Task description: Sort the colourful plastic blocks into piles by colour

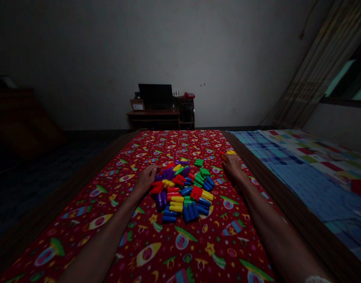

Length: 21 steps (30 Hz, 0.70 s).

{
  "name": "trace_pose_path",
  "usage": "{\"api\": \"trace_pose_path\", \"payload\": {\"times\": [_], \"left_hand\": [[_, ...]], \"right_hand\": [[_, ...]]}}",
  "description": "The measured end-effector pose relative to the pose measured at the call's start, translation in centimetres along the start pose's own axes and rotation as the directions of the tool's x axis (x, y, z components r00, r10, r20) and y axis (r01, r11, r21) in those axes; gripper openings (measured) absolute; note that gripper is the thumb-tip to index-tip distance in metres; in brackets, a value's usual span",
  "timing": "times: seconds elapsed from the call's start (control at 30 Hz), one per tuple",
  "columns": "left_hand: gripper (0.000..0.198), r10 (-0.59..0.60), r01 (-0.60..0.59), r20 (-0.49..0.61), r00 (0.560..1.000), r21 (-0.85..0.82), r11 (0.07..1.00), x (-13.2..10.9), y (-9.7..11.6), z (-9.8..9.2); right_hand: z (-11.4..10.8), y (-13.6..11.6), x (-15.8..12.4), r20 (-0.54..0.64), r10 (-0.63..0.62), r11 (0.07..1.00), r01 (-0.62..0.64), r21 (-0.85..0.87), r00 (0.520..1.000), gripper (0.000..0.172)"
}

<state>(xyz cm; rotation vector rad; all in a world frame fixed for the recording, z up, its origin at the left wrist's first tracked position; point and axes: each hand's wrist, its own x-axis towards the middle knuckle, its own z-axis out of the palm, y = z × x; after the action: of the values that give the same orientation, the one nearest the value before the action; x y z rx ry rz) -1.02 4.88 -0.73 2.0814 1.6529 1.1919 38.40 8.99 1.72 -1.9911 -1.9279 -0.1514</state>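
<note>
A heap of plastic building blocks (183, 190) in red, blue, yellow, green and purple lies in the middle of a red cloth (157, 251) printed with rockets. My left hand (145, 177) rests at the heap's left edge, fingers curled and touching the purple and red pieces; I cannot make out whether it grips one. My right hand (232, 164) reaches to the far right of the heap, fingers closed on a yellow block (231, 152) near the cloth's right edge.
A wooden border (289, 204) runs along the right of the red cloth, with a blue checked mat (304, 173) beyond it. A low desk with a dark monitor (156, 96) stands against the far wall. A curtain (316, 67) hangs at the right.
</note>
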Motion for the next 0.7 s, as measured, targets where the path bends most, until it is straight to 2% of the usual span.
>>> {"api": "trace_pose_path", "payload": {"times": [0.1,0.17,0.23,0.3,0.37,0.43,0.5,0.57,0.63,0.7], "left_hand": [[0.045,-0.027,0.027,0.003,1.000,-0.060,0.998,0.0,-0.2,0.0],[0.045,-0.085,0.083,-0.012,0.996,-0.125,0.989,0.0,0.0,0.0],[0.046,-0.133,0.123,-0.048,0.990,-0.178,0.976,0.2,0.9,-0.2],[0.045,-0.110,0.093,-0.077,0.991,-0.203,0.975,0.3,2.6,-0.4],[0.044,-0.019,0.008,-0.047,0.999,-0.223,0.975,0.3,5.0,-0.6],[0.048,0.068,-0.053,0.051,0.996,-0.255,0.965,0.0,7.3,-0.6],[0.048,0.122,-0.081,0.161,0.979,-0.241,0.967,-0.4,9.1,-0.4],[0.039,0.143,-0.103,0.187,0.972,-0.208,0.973,-0.8,10.0,-0.1],[0.031,0.135,-0.110,0.134,0.982,-0.183,0.977,-0.9,9.9,0.0],[0.029,0.103,-0.090,0.068,0.992,-0.180,0.980,-0.8,9.4,-0.1]], "right_hand": [[0.1,-0.3,-0.1,-0.058,0.054,0.997,-0.051,0.055,0.997,0.031],[-0.4,-0.6,0.1,-0.089,0.053,0.982,-0.035,0.187,0.995,0.032],[-1.2,-1.6,0.4,-0.102,-0.008,0.919,0.048,0.392,0.995,0.031],[-2.2,-3.4,0.3,-0.088,-0.137,0.797,0.163,0.582,0.987,0.030],[-3.2,-6.0,-0.4,-0.063,-0.305,0.678,0.264,0.686,0.950,0.028],[-4.2,-8.5,-1.5,-0.060,-0.451,0.594,0.349,0.724,0.891,0.028],[-4.9,-10.4,-2.7,-0.066,-0.550,0.538,0.414,0.734,0.833,0.029],[-5.3,-11.1,-3.3,-0.058,-0.599,0.514,0.439,0.737,0.798,0.029],[-5.3,-10.7,-2.9,-0.038,-0.591,0.533,0.425,0.732,0.806,0.030],[-4.6,-9.1,-2.0,-0.028,-0.486,0.608,0.361,0.707,0.874,0.030]]}}
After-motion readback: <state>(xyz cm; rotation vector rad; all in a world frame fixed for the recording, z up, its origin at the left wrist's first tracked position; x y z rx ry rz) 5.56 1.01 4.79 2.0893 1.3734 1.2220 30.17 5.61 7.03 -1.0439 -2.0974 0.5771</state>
